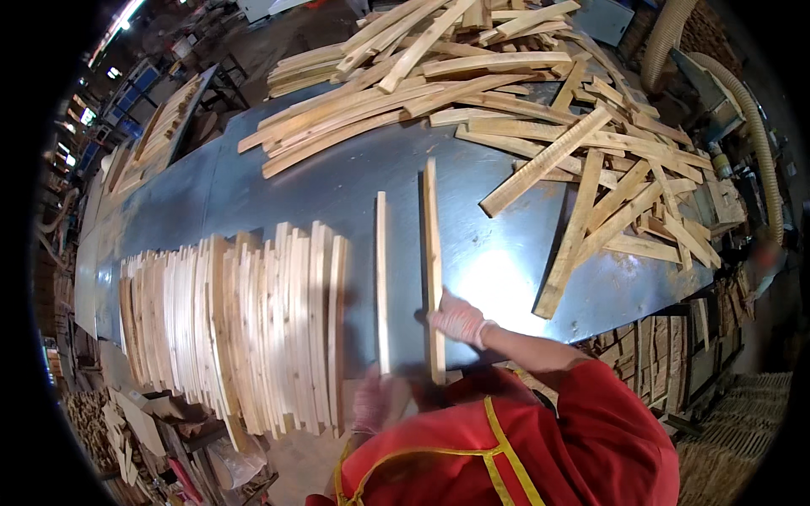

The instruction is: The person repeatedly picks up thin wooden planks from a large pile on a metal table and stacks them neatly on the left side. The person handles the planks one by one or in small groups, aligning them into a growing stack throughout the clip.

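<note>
Head view.

Item: first strip (434,253), pale wood, in your right hand, over the near part of the metal-topped table (363,173). Long axis runs away from you, nearly straight up the view; far end points toward the heaped boards, near end toward your body.

Item: second strip (381,270), thinner, to the left of the first, apart from it and nearly parallel. Near end reaches the table's near edge.

Your right hand (461,320): in a pale glove, closed on the first strip's nearer half from its right side. Forearm slants up and leftward out of the red sleeve (612,405).

Your left hand (371,403): blurred, low, by the second strip's near end; whether it grips that strip, or how far it is open, you cannot tell.

Holdings on the table: a row of strips (240,320) on your left, side by side, long axes mostly pointing away from you; heaped boards (498,63) at the far side; crossed boards (582,219) on your right, lying at mixed angles.
</note>
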`<state>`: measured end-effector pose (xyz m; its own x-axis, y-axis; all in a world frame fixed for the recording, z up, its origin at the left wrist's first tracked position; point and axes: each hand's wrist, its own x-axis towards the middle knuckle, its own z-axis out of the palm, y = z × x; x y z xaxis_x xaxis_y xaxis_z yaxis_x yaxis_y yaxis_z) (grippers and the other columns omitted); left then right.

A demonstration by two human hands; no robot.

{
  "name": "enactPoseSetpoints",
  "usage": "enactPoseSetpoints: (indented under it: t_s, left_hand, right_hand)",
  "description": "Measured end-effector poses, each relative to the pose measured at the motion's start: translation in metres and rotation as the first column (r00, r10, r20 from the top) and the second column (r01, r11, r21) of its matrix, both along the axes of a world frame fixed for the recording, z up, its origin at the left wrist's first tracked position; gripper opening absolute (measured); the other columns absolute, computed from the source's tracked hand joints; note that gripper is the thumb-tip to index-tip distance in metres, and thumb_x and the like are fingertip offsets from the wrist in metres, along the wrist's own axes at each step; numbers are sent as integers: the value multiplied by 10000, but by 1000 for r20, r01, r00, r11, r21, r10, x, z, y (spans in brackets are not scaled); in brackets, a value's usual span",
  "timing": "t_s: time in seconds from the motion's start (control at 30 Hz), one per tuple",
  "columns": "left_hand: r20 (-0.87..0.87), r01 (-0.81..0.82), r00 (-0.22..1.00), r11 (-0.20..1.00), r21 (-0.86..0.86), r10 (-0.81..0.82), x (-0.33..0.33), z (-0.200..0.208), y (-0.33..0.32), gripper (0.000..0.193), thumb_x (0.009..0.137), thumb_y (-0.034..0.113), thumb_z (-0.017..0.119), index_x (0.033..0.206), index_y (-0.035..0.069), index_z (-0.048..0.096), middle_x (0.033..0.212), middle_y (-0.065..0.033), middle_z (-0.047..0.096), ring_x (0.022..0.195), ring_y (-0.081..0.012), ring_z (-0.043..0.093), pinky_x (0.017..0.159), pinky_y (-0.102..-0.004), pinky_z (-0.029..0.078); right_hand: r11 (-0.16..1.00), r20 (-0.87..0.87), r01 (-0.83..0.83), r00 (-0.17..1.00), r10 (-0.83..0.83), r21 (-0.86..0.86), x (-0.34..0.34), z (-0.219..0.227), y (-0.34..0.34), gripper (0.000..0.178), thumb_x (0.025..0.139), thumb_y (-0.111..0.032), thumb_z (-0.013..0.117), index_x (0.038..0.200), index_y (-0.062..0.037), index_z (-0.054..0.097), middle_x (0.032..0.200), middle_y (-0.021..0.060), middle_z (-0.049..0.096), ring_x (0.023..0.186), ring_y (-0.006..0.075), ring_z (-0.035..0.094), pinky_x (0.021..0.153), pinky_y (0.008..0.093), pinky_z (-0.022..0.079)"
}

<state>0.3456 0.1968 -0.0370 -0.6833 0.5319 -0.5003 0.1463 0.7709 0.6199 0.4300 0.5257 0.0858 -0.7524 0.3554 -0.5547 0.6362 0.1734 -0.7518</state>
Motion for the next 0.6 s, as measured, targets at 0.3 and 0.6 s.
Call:
enactPoseSetpoints:
  t_s: [0.3, 0.6]
  left_hand:
    - [-697, 258, 701, 965, 54, -149, -13, 103, -6, 508, 862, 348, 714, 1302, 108, 627, 1317, -141, 623, 1270, -358, 569, 1045, -491, 455]
    - [-652, 308, 726, 951, 23, -219, -22, 103, -3, 690, 827, 380, 743, 1414, 57, 579, 1469, -176, 532, 1356, -406, 485, 1109, -557, 395]
  right_hand:
    - [899, -45, -430, 903, 427, -89, -78, -49, -165, 675, 961, -363, 605, 1477, 50, 467, 1259, 325, 677, 1189, 466, 649, 1044, 488, 505]
    - [441, -280, 411, 901, -333, 798, 24, -11, 53, 521, 818, -361, 717, 1174, 18, 680, 1197, 259, 651, 1133, 435, 620, 1032, 494, 485]
